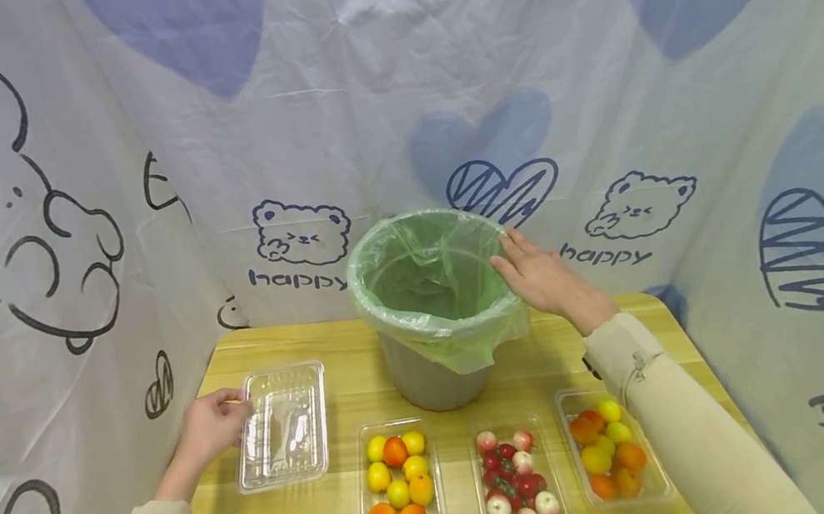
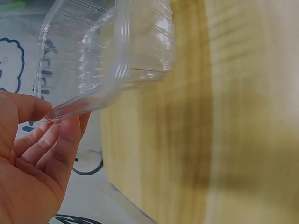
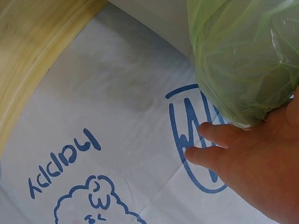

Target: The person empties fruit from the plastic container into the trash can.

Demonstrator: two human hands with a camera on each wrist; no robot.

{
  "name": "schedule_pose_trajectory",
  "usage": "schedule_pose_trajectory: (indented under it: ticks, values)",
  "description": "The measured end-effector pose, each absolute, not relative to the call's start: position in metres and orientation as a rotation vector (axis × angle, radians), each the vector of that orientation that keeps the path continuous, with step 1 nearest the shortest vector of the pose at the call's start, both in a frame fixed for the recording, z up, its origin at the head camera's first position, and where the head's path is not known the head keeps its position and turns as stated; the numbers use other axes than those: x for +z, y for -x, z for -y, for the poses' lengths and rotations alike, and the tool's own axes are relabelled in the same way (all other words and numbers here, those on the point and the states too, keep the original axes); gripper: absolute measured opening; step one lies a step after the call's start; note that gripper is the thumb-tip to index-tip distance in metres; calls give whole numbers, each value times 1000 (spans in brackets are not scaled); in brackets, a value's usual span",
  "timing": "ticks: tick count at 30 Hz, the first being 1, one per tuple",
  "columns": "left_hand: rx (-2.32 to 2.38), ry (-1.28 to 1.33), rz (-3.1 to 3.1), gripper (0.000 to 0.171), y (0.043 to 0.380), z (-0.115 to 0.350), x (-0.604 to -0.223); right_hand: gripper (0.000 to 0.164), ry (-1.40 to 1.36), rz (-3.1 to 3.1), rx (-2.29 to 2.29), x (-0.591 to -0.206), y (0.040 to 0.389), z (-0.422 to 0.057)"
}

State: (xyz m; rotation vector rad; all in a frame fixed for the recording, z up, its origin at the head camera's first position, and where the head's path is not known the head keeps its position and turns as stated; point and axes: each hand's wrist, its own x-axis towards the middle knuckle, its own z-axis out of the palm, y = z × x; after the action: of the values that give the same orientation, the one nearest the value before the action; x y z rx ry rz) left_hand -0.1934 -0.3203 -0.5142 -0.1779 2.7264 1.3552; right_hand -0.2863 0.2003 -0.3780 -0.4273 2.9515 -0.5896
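Observation:
My left hand (image 1: 215, 428) pinches the left edge of a clear plastic container (image 1: 284, 428) between thumb and fingers, with nothing inside it. The left wrist view shows the container (image 2: 100, 51) tilted, its rim between the thumb and fingertips (image 2: 49, 112). At the back middle stands a grey trash bin (image 1: 432, 372) lined with a green translucent bag (image 1: 459, 344) folded over its rim. My right hand (image 1: 540, 273) rests with extended fingers against the right side of the rim. In the right wrist view the hand (image 3: 261, 154) lies along the bag (image 3: 243, 60).
Along the table's front stand a clear box with yellow and orange fruits (image 1: 398, 484), another with red and pale fruits (image 1: 517, 485), and a third with orange and yellow fruits (image 1: 609, 450) under the right forearm. A patterned cloth (image 1: 394, 83) encloses the wooden table (image 1: 300, 344).

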Motion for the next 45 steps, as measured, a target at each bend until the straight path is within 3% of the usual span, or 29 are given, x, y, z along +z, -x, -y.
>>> schedule_pose_trajectory:
  ticks: [16, 30, 45]
  values:
    - [1277, 266, -2730, 37, 171, 322, -551, 73, 436, -2955, -605, -378, 286, -200]
    - [1254, 243, -2655, 41, 164, 329, -572, 73, 435, -2956, -603, -380, 288, -200]
    - [1271, 232, -2617, 41, 160, 328, -574, 73, 426, -2948, -603, -379, 287, -201]
